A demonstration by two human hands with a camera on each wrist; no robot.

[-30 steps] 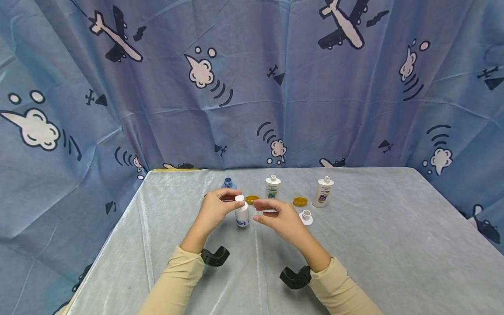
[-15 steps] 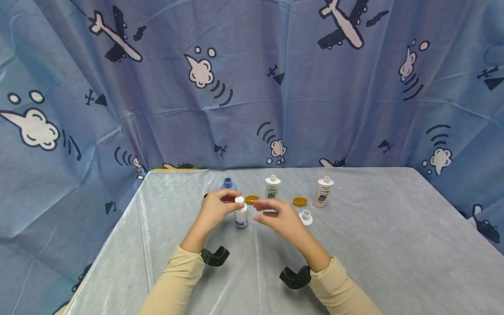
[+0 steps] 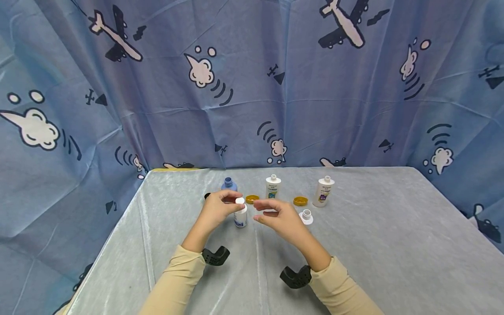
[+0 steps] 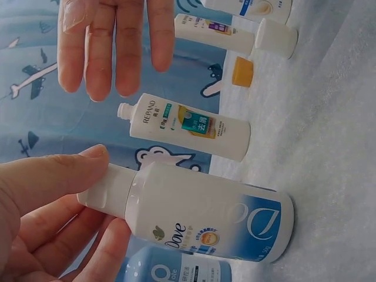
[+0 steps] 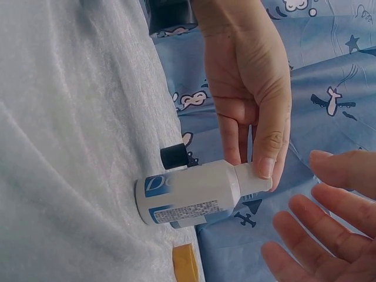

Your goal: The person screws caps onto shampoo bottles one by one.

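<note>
The left hand (image 3: 214, 208) pinches the white cap (image 4: 108, 192) of the Dove bottle (image 4: 200, 211), which stands upright on the worktop (image 3: 366, 245) between both hands; the right hand (image 3: 281, 217), fingers spread and slightly bent, is near the bottle without touching it; behind stand a blue bottle (image 3: 228, 184) and two uncapped white bottles (image 3: 323, 193); a gold cap (image 3: 300, 201) lies between the white pair; a black cap (image 5: 174, 156) lies just past the left hand

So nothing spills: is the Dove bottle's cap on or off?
On: the white cap sits atop the Dove bottle, pinched by the left hand; whether it is tight, I cannot tell.
</note>
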